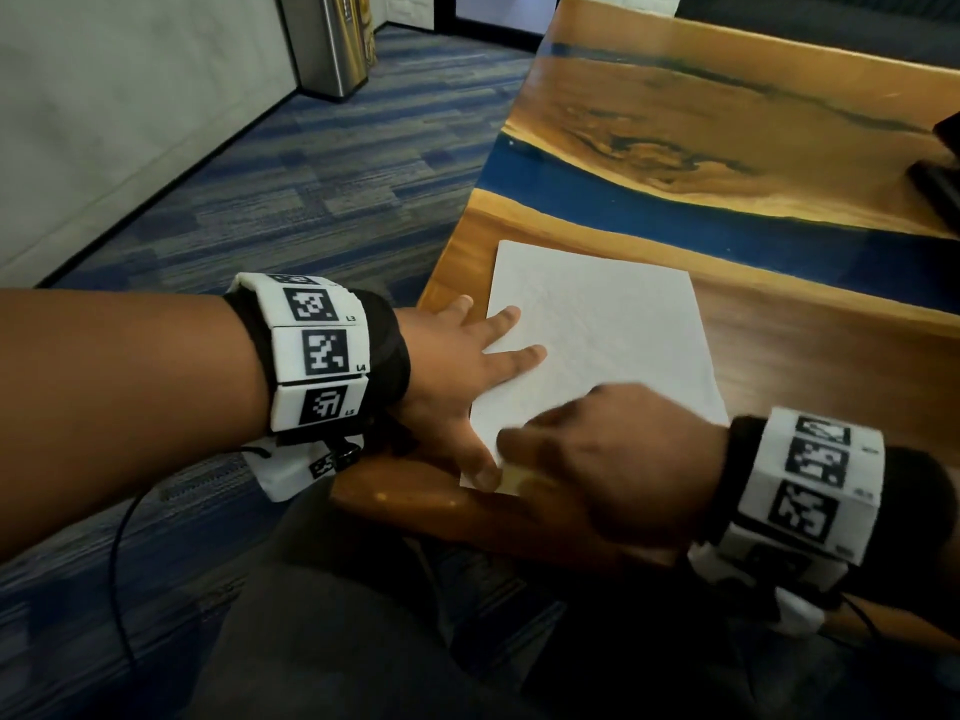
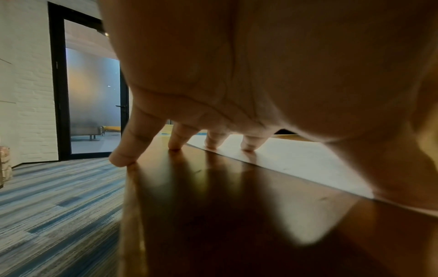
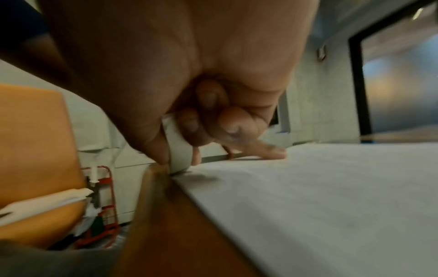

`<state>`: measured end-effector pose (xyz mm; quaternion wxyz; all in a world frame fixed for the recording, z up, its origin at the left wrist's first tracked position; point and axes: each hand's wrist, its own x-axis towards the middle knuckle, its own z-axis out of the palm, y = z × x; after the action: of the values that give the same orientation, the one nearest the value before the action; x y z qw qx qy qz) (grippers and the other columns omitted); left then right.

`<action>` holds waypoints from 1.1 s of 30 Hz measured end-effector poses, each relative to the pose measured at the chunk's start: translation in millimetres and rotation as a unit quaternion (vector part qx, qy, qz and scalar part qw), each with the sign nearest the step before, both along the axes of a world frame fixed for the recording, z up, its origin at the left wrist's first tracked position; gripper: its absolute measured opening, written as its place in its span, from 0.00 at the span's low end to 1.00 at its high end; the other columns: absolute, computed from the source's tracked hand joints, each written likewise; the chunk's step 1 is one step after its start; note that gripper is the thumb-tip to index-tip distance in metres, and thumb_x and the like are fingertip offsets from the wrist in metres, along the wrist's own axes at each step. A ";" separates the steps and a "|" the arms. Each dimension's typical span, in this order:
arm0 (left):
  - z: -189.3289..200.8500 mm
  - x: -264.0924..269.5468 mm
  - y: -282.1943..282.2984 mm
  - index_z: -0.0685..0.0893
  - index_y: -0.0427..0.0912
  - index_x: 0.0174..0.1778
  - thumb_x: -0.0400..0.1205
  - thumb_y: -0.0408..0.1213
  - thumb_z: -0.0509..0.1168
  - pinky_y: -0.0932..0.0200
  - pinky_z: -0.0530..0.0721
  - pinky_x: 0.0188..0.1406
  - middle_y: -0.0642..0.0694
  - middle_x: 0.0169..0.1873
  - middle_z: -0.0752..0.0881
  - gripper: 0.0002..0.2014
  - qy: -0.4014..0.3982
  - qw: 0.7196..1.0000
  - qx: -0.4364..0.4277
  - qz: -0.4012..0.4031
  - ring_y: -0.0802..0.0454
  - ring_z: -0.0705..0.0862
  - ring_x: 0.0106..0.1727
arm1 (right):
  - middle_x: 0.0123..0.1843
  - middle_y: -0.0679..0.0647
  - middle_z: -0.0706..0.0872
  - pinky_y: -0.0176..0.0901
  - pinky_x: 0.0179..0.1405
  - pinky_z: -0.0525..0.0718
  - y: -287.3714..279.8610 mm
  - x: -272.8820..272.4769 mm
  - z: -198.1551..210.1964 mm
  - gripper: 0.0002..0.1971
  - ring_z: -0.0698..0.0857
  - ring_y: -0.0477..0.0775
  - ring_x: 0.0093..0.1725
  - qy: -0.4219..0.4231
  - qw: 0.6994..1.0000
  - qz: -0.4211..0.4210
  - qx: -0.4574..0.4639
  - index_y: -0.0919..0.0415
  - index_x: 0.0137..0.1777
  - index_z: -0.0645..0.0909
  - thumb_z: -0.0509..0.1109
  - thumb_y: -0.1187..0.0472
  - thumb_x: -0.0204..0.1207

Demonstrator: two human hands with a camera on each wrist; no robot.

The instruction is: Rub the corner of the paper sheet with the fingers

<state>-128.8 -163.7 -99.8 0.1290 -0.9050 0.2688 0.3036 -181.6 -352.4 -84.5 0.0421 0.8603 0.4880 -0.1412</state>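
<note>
A white paper sheet (image 1: 602, 330) lies flat on the near left corner of a wooden table (image 1: 779, 335) that has a blue resin band. My left hand (image 1: 462, 381) is spread flat, its straight fingers (image 2: 211, 140) pressing the sheet's left edge (image 2: 296, 155) and the bare wood (image 2: 213, 206) beside it. My right hand (image 1: 597, 459) is at the sheet's near left corner. In the right wrist view its thumb and curled fingers (image 3: 189, 123) pinch that corner (image 3: 179, 151), which is lifted off the table; the remainder of the sheet (image 3: 308, 196) stays flat.
Blue striped carpet (image 1: 260, 200) lies left of the table, with a metal bin (image 1: 337, 44) by the grey wall. A dark object (image 1: 940, 184) sits at the table's right edge. A glass door (image 2: 92, 84) and an orange seat (image 3: 31, 140) are nearby.
</note>
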 end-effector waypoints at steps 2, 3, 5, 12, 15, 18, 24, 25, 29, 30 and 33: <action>0.9 0.7 -1.0 0.26 0.69 0.83 0.61 0.85 0.64 0.24 0.56 0.82 0.50 0.86 0.25 0.67 0.000 1.000 0.002 0.001 0.29 0.36 0.88 | 0.41 0.43 0.80 0.49 0.37 0.85 -1.3 -0.4 1.4 0.11 0.82 0.53 0.36 0.009 1.000 0.007 -0.014 0.45 0.60 0.71 0.57 0.45 0.82; 2.1 0.5 -1.7 0.26 0.69 0.83 0.61 0.84 0.65 0.24 0.56 0.82 0.51 0.86 0.25 0.67 0.004 1.000 0.003 0.004 0.29 0.35 0.88 | 0.42 0.45 0.82 0.51 0.38 0.86 -5.9 7.0 4.3 0.11 0.83 0.54 0.36 -0.004 0.999 -0.024 -0.022 0.46 0.58 0.70 0.56 0.44 0.82; 5.2 0.5 -3.7 0.27 0.69 0.84 0.61 0.84 0.66 0.24 0.56 0.82 0.50 0.86 0.25 0.67 0.007 1.000 0.008 0.008 0.28 0.35 0.88 | 0.40 0.47 0.81 0.53 0.36 0.86 -14.9 17.8 5.9 0.10 0.82 0.56 0.35 -0.041 0.997 -0.063 -0.015 0.48 0.53 0.69 0.55 0.44 0.80; 7.4 2.6 -10.2 0.26 0.68 0.84 0.58 0.86 0.65 0.24 0.59 0.83 0.47 0.86 0.25 0.70 0.008 0.999 0.032 0.000 0.25 0.38 0.88 | 0.38 0.46 0.79 0.51 0.36 0.85 -14.4 5.8 8.4 0.10 0.81 0.55 0.34 -0.020 0.998 -0.052 -0.027 0.49 0.54 0.69 0.56 0.44 0.82; 4.4 3.7 -8.8 0.25 0.69 0.83 0.56 0.87 0.64 0.24 0.59 0.83 0.47 0.86 0.25 0.70 0.006 1.000 0.029 0.002 0.25 0.38 0.88 | 0.38 0.46 0.79 0.52 0.37 0.85 -13.3 1.3 5.8 0.10 0.82 0.56 0.34 -0.009 0.999 -0.036 -0.013 0.48 0.54 0.69 0.58 0.44 0.81; 4.1 2.4 -8.7 0.25 0.71 0.82 0.57 0.86 0.64 0.24 0.60 0.82 0.47 0.86 0.25 0.68 0.002 1.000 0.029 -0.001 0.25 0.38 0.88 | 0.39 0.47 0.82 0.51 0.37 0.86 -9.7 -7.6 1.4 0.11 0.83 0.56 0.35 0.008 0.999 -0.003 -0.031 0.46 0.57 0.69 0.57 0.43 0.81; 9.2 -2.8 -10.8 0.30 0.82 0.79 0.59 0.86 0.61 0.25 0.63 0.80 0.45 0.87 0.27 0.60 0.001 1.000 0.023 0.007 0.23 0.41 0.88 | 0.39 0.47 0.78 0.53 0.32 0.84 -32.0 20.7 3.5 0.11 0.80 0.58 0.35 -0.047 0.993 -0.109 -0.022 0.46 0.45 0.63 0.52 0.40 0.75; 9.2 -3.5 -11.6 0.31 0.82 0.79 0.59 0.86 0.61 0.25 0.63 0.80 0.45 0.87 0.27 0.59 -0.001 1.000 0.022 0.010 0.24 0.41 0.88 | 0.41 0.48 0.77 0.53 0.32 0.83 -30.9 18.7 0.5 0.11 0.79 0.59 0.35 -0.043 0.992 -0.114 -0.019 0.47 0.45 0.62 0.55 0.42 0.76; 9.3 -6.2 -15.2 0.37 0.76 0.84 0.63 0.86 0.59 0.16 0.58 0.78 0.49 0.86 0.25 0.57 -0.050 0.998 0.010 -0.024 0.29 0.34 0.88 | 0.44 0.49 0.78 0.54 0.37 0.83 -28.5 15.7 -3.0 0.10 0.79 0.59 0.38 -0.003 0.988 -0.156 -0.005 0.50 0.53 0.65 0.60 0.46 0.81; 8.5 -6.6 -16.0 0.40 0.71 0.86 0.65 0.85 0.60 0.18 0.58 0.79 0.49 0.86 0.25 0.57 -0.066 0.997 0.003 -0.049 0.31 0.33 0.88 | 0.45 0.49 0.78 0.54 0.38 0.83 -28.5 15.1 -2.6 0.12 0.79 0.59 0.38 0.006 0.987 -0.161 0.003 0.51 0.56 0.66 0.60 0.46 0.81; 5.5 -6.6 -16.0 0.42 0.59 0.90 0.69 0.81 0.61 0.33 0.64 0.83 0.48 0.89 0.33 0.59 -0.067 0.994 -0.021 -0.086 0.38 0.44 0.90 | 0.49 0.50 0.78 0.55 0.41 0.83 -24.3 3.0 -2.9 0.14 0.81 0.58 0.41 0.019 0.991 -0.132 0.029 0.52 0.60 0.66 0.56 0.44 0.82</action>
<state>-135.4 -179.7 -94.3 0.1532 -0.8993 0.3423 0.2248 -178.7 -376.7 -87.4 -0.0113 0.9151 0.3752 -0.1475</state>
